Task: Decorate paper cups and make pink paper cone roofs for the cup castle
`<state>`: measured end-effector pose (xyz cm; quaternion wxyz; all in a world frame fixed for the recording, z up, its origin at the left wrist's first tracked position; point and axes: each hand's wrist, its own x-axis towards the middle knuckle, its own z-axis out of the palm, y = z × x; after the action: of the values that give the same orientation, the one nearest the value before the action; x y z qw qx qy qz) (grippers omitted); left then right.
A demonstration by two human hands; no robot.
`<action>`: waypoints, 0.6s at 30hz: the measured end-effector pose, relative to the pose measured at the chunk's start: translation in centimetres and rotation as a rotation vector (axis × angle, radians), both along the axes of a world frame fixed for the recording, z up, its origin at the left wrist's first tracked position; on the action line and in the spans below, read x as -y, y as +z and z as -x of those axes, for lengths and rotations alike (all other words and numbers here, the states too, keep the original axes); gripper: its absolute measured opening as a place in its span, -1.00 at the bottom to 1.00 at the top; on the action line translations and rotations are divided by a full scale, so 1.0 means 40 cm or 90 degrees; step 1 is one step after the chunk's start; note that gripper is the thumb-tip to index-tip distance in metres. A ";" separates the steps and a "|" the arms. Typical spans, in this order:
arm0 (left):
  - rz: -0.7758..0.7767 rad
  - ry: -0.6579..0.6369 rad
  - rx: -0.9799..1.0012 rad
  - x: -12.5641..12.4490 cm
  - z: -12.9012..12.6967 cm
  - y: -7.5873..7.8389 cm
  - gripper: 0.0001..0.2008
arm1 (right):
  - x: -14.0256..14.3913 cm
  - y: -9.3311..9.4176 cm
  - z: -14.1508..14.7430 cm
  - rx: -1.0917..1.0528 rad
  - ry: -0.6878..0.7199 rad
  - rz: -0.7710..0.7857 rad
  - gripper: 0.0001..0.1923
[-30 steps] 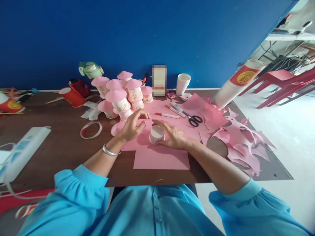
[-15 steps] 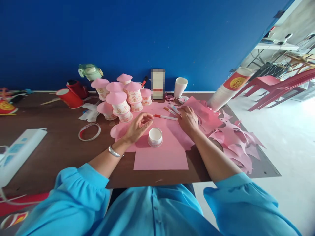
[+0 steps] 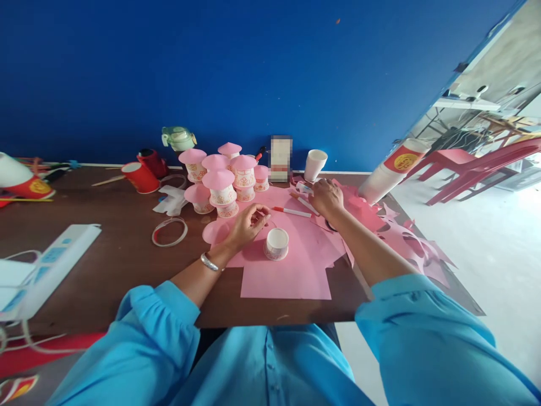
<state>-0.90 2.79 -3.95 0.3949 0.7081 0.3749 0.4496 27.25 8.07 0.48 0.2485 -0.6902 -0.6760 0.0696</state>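
Note:
My left hand (image 3: 250, 225) hovers over pink paper (image 3: 287, 282), fingers loosely curled, a gap between thumb and forefinger, nothing visible in it. Beside it a short white cup with a patterned rim (image 3: 278, 242) stands on the paper. My right hand (image 3: 327, 198) reaches down, back upward, near a small glue-like tube (image 3: 303, 187) and paper scraps; its fingertips are hidden. A red-and-white marker (image 3: 291, 212) lies between the hands, and another slim pen (image 3: 305, 204) lies by the right hand. Left of these stand several patterned cups with pink cone roofs (image 3: 218, 179), some stacked.
A tall white cup (image 3: 315, 164) and a blurred upright panel (image 3: 280, 159) stand by the blue wall. Right are pink offcuts (image 3: 406, 237) and a leaning cup stack (image 3: 395, 169). Left lie a tape roll (image 3: 169, 232), a red cup (image 3: 140, 177) and a power strip (image 3: 59, 270).
My right hand has moved back from beside the pens toward the tall white cup. My left hand stays by the short cup, much as before. The camera view has shifted slightly.

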 end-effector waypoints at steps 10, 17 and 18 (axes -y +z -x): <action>-0.034 0.010 0.030 -0.027 0.007 -0.030 -0.52 | 0.098 -0.016 0.096 -0.451 0.306 0.117 -0.47; -0.060 0.032 -0.033 -0.017 0.003 -0.018 -0.61 | 0.115 -0.060 0.126 -0.630 0.338 0.165 -0.46; -0.052 0.035 -0.032 -0.014 0.002 -0.016 -0.62 | 0.114 -0.068 0.130 -0.642 0.333 0.169 -0.48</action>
<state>-0.98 3.34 -4.59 0.3434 0.7243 0.3854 0.4571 22.06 3.51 -2.22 0.4255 -0.4069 -0.6080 0.5327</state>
